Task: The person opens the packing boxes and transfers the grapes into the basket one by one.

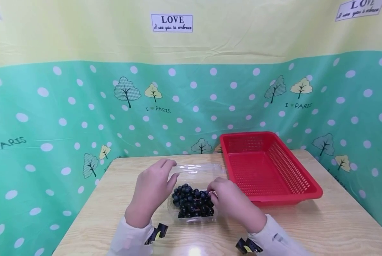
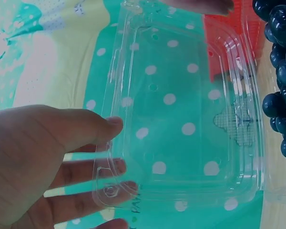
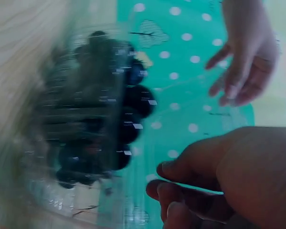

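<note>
Dark grapes [image 1: 192, 202] fill the base of a clear plastic clamshell box on the table. Its transparent lid [image 2: 181, 109] stands raised at the far side, hinged back from the grapes. My left hand [image 1: 155, 188] is at the lid's left edge, thumb and fingers apart on either side of it, the fingers fairly straight. At the box's right side is my right hand [image 1: 232, 202], its thumb and fingertips drawn close together beside the grapes. In the blurred right wrist view, the right fingertips [image 3: 155, 188] are apart from the grapes, and whether they pinch anything thin is unclear.
A red perforated plastic basket [image 1: 261, 169] sits on the wooden table [image 1: 335, 227], right of and behind the clamshell. Behind the table hangs a green and yellow cloth [image 1: 191, 89] with dots and trees.
</note>
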Tool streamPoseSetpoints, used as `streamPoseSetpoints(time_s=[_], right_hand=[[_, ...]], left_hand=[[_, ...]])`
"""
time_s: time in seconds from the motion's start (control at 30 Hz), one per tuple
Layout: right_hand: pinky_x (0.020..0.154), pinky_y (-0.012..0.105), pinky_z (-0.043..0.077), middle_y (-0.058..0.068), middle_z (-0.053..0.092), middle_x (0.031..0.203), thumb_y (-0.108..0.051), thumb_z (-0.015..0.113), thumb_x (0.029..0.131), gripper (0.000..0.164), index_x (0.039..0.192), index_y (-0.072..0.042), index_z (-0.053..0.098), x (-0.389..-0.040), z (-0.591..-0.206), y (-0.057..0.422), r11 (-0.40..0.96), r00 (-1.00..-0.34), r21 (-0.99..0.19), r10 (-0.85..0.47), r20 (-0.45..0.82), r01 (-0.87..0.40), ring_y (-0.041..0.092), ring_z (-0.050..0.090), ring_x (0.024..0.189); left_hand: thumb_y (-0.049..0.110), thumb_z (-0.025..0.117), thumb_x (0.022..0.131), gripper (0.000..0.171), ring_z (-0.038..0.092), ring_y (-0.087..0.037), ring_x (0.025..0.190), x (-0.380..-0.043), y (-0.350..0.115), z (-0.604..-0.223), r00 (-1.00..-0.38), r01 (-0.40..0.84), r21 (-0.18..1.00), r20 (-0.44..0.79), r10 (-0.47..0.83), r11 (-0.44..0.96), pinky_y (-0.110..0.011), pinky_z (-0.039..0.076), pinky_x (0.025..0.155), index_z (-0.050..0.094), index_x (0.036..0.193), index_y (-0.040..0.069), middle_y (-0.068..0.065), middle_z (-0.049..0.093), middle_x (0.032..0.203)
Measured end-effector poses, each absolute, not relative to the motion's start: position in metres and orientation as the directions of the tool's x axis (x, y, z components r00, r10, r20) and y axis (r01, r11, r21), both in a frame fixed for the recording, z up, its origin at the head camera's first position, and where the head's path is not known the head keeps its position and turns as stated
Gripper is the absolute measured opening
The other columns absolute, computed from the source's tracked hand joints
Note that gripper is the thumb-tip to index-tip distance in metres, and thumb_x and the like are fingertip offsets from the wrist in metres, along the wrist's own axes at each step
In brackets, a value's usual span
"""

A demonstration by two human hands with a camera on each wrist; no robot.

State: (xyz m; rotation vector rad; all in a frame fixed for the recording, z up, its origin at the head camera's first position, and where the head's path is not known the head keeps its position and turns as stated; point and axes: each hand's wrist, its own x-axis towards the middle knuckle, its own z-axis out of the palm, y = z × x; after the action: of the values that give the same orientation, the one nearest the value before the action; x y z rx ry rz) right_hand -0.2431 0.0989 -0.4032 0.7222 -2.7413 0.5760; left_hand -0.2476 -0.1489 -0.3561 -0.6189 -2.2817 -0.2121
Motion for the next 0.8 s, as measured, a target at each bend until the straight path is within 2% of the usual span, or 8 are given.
streamPoseSetpoints(time_s=[0.13, 0.3, 0.53, 0.67, 0.8], right_hand=[[0.072, 0.030, 0.061, 0.003, 0.068, 0.091, -0.003, 0.078, 0.084, 0.015, 0.099, -0.007, 0.076, -0.243, -0.412, 0.094, 0.848, -0.817, -0.132, -0.435, 0.380, -0.513, 0.016, 0.068, 0.080], [0.069, 0.030, 0.060, 0.005, 0.066, 0.089, 0.005, 0.084, 0.073, 0.028, 0.097, -0.005, 0.074, -0.240, -0.420, 0.090, 0.869, -0.801, 0.015, -0.463, 0.379, -0.495, 0.018, 0.065, 0.078], [0.077, 0.033, 0.061, 0.008, 0.069, 0.093, 0.002, 0.084, 0.078, 0.023, 0.098, -0.003, 0.075, -0.237, -0.431, 0.086, 0.871, -0.804, 0.052, -0.474, 0.358, -0.489, 0.021, 0.066, 0.084], [0.082, 0.034, 0.060, 0.009, 0.072, 0.098, -0.001, 0.087, 0.076, 0.031, 0.104, -0.003, 0.074, -0.236, -0.434, 0.087, 0.876, -0.819, 0.037, -0.465, 0.336, -0.482, 0.023, 0.065, 0.087], [0.080, 0.034, 0.060, 0.009, 0.071, 0.098, -0.003, 0.089, 0.074, 0.035, 0.105, -0.003, 0.073, -0.237, -0.436, 0.087, 0.879, -0.830, 0.043, -0.464, 0.309, -0.475, 0.023, 0.064, 0.084]], left_hand=[[0.023, 0.086, 0.084, 0.024, 0.060, -0.017, 0.054, -0.247, -0.151, -0.354, -0.600, 0.446, -0.033, 0.730, 0.327, 0.894, -0.033, 0.049, 0.047, 0.074, 0.102, 0.013, -0.002, 0.076, 0.098], [0.024, 0.087, 0.082, 0.020, 0.051, -0.012, 0.049, -0.246, -0.151, -0.353, -0.608, 0.419, -0.028, 0.734, 0.303, 0.908, -0.029, 0.042, 0.044, 0.075, 0.095, 0.015, 0.000, 0.075, 0.092], [0.020, 0.089, 0.080, 0.017, 0.049, -0.012, 0.048, -0.243, -0.151, -0.353, -0.603, 0.408, -0.036, 0.740, 0.299, 0.912, -0.030, 0.042, 0.044, 0.075, 0.089, 0.016, 0.002, 0.074, 0.086], [0.016, 0.089, 0.079, 0.016, 0.054, -0.015, 0.049, -0.242, -0.150, -0.352, -0.601, 0.409, -0.040, 0.740, 0.302, 0.912, -0.032, 0.044, 0.045, 0.075, 0.089, 0.016, 0.003, 0.075, 0.086], [0.015, 0.088, 0.080, 0.015, 0.056, -0.017, 0.051, -0.241, -0.150, -0.352, -0.606, 0.408, -0.042, 0.735, 0.305, 0.912, -0.033, 0.044, 0.045, 0.076, 0.088, 0.017, 0.003, 0.075, 0.087]])
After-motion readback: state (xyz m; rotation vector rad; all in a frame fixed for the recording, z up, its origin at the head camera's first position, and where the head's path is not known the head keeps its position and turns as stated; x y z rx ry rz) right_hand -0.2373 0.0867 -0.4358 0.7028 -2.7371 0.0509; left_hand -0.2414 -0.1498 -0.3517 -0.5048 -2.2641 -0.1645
